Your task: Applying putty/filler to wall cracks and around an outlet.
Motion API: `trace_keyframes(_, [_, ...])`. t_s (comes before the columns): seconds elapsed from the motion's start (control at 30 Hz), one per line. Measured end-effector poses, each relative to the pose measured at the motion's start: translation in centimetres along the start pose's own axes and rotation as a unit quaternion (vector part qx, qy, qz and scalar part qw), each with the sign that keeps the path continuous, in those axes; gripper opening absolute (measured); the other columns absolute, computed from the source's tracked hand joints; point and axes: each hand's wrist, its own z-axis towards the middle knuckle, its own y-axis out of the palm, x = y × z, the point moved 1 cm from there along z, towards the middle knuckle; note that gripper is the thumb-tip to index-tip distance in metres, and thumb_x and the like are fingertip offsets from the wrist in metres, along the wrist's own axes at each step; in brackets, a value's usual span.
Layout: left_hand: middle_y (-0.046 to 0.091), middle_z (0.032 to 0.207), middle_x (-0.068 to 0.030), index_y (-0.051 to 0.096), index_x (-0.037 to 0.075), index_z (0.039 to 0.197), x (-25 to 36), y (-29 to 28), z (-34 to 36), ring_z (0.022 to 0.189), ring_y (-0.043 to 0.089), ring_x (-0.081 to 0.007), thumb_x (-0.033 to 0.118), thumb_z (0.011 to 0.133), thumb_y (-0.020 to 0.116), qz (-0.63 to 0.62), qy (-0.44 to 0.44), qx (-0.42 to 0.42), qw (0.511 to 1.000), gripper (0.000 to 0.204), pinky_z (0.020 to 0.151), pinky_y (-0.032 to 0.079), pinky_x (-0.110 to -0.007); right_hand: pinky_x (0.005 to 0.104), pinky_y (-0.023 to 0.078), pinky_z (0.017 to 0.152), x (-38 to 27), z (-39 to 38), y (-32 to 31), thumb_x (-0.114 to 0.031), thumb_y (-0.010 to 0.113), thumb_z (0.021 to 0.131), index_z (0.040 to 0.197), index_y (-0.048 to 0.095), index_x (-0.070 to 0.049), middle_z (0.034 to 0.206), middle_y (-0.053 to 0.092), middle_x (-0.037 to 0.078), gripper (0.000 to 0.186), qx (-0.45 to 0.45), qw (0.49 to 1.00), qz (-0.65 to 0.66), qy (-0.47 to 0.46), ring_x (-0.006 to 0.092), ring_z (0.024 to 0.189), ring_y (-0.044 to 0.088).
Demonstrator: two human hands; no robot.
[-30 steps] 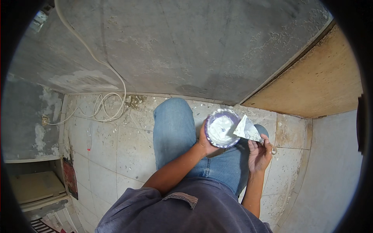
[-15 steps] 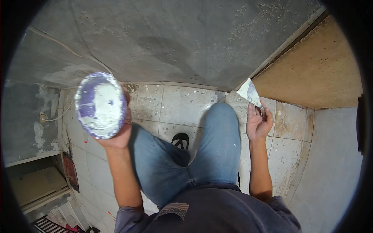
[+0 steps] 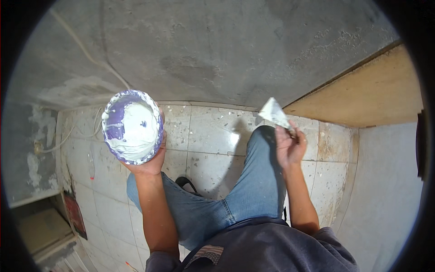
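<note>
A grey, rough cement wall (image 3: 217,50) is filling the upper half of the view, from nine o'clock round to two o'clock, and a tan wooden board (image 3: 371,90) is leaning in at two o'clock. Pale, stained floor tiles (image 3: 208,131) are spreading across the middle, with the person's blue-jeaned legs (image 3: 253,190) standing on them toward six o'clock.

A round purple plastic bowl, smeared and filled with white putty (image 3: 132,125), is sitting at nine o'clock, raised in front of the wall's foot. The left hand (image 3: 147,161) is cupping it from underneath, fingers wrapped up around its lower rim at the bowl's five o'clock.

At one o'clock the right hand (image 3: 290,146) is closing around the handle of a flat metal putty knife with a white-coated triangular blade (image 3: 274,113); the blade is pointing up and to the left from the fist, toward eleven o'clock, well apart from the bowl.
</note>
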Motion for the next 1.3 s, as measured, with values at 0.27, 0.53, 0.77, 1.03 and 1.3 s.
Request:
trace_keyframes(0.27, [0.042, 0.137, -0.0236, 0.046, 0.009, 0.135, 0.4, -6.6, 6.2, 0.125, 0.040, -0.0443, 0.053, 0.082, 0.059, 0.074, -0.065, 0.066, 0.993, 0.071, 0.091, 0.050, -0.055, 0.0424, 0.052, 0.094, 14.2, -1.5, 2.3, -0.024, 0.049, 0.093, 0.122, 0.049, 0.004, 0.113, 0.054, 0.023, 0.041, 0.092, 0.993, 0.041, 0.055, 0.0332, 0.102, 0.061])
trace_keyframes(0.53, [0.036, 0.140, -0.0262, 0.039, 0.005, 0.139, -3.0, -9.3, 9.6, 0.127, 0.039, -0.0421, 0.051, 0.081, 0.062, 0.035, -0.229, -0.001, 0.973, 0.077, 0.091, 0.049, -0.057, 0.0427, 0.052, 0.094, 21.6, 2.2, -2.8, -0.023, 0.046, 0.094, 0.124, 0.048, 0.005, 0.112, 0.050, 0.016, 0.040, 0.210, 0.973, 0.078, -0.055, 0.0341, 0.103, 0.060])
trace_keyframes(0.77, [0.043, 0.137, -0.0257, 0.046, 0.009, 0.136, -2.7, -7.5, 7.6, 0.124, 0.042, -0.0472, 0.053, 0.085, 0.056, 0.006, -0.289, -0.045, 0.956, 0.068, 0.105, 0.037, -0.056, 0.0457, 0.052, 0.095, 22.7, 3.8, -3.7, -0.020, 0.049, 0.094, 0.119, 0.049, 0.008, 0.116, 0.046, 0.016, 0.038, 0.248, 0.942, 0.144, -0.172, 0.0394, 0.107, 0.057])
trace_keyframes(1.03, [0.040, 0.138, -0.0218, 0.036, 0.010, 0.141, -2.1, -8.7, 8.9, 0.128, 0.038, -0.0338, 0.044, 0.087, 0.058, 0.022, -0.350, -0.048, 0.935, 0.068, 0.085, 0.054, -0.051, 0.0432, 0.051, 0.097, 23.2, 4.4, 0.9, -0.015, 0.051, 0.094, 0.122, 0.045, 0.012, 0.124, 0.045, 0.023, 0.040, 0.262, 0.935, 0.123, -0.204, 0.0378, 0.109, 0.056])
trace_keyframes(1.3, [0.038, 0.138, -0.0203, 0.038, 0.003, 0.138, -3.5, -9.3, 10.0, 0.127, 0.038, -0.0332, 0.046, 0.081, 0.064, 0.077, -0.297, -0.023, 0.951, 0.076, 0.087, 0.054, -0.051, 0.0403, 0.049, 0.099, 23.5, 5.3, 3.6, -0.014, 0.050, 0.093, 0.122, 0.045, 0.013, 0.127, 0.046, 0.022, 0.040, 0.313, 0.911, 0.152, -0.222, 0.0375, 0.113, 0.053])
